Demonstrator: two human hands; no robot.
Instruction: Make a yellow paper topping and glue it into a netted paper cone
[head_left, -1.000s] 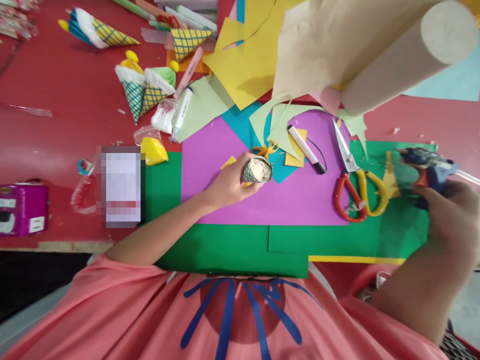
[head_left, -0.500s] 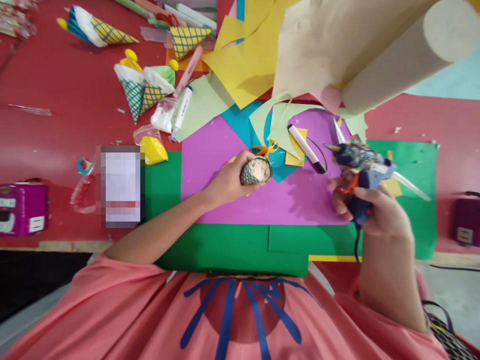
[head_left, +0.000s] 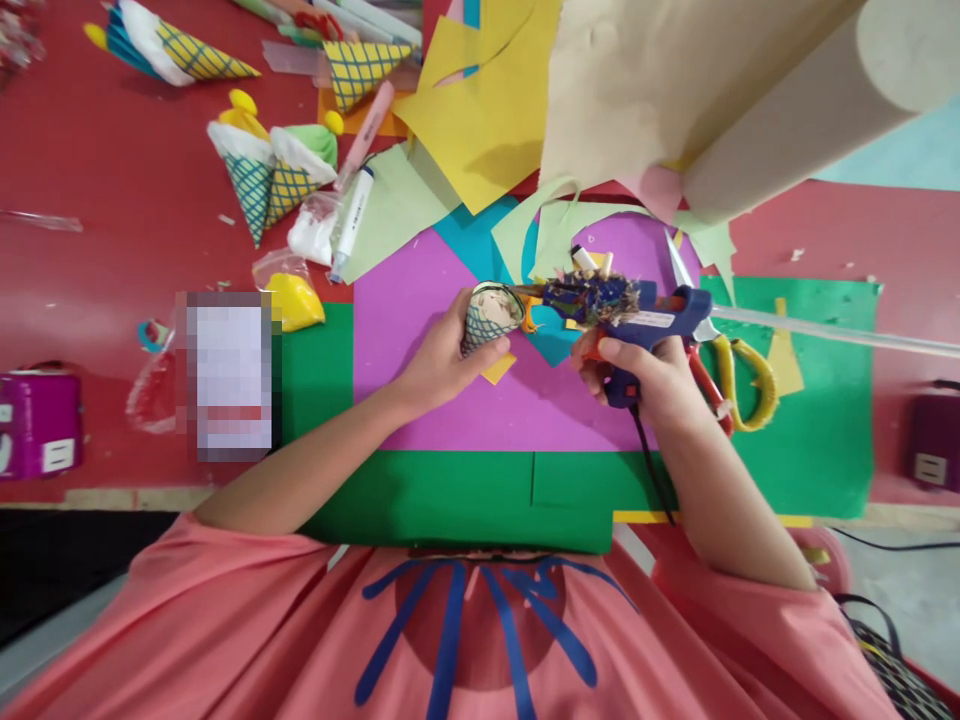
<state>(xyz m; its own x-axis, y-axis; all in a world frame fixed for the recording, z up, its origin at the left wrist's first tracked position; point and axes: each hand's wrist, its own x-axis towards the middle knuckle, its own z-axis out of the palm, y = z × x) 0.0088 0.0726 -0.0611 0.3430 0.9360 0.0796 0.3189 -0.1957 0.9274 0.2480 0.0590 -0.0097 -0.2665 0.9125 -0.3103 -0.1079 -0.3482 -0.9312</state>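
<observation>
Nearest me, both forearms reach out from the pink shirt over the green sheet (head_left: 450,495) and meet above the purple sheet (head_left: 450,300). My right hand (head_left: 645,375) is wrapped tight round the handle of the blue glue gun (head_left: 637,312), a finger lying along the orange trigger, its cord trailing back down beside the wrist and a clear glue stick jutting out to the right. My left hand (head_left: 435,360) is closed round the paper cone (head_left: 486,318), fingers curled about its blue-lattice body, the open, stuffed mouth turned right toward the nozzle. The gun's tip sits at the rim of the cone, touching or just short of it; I cannot tell which. My worry is the closeness of my left fingertips to that nozzle: hot glue running over the rim, or a small slip of either wrist, could burn them, and too firm a squeeze could crush the cone's mouth. The cord might also drag paper scraps as the gun turns. Just right of the gun lie the scissors (head_left: 724,375) with red and yellow handles, partly under it. Farther off to the left, finished cones (head_left: 270,175) and a white marker (head_left: 349,222) rest on the red table (head_left: 112,250), with loose yellow paper (head_left: 487,110) beyond.
</observation>
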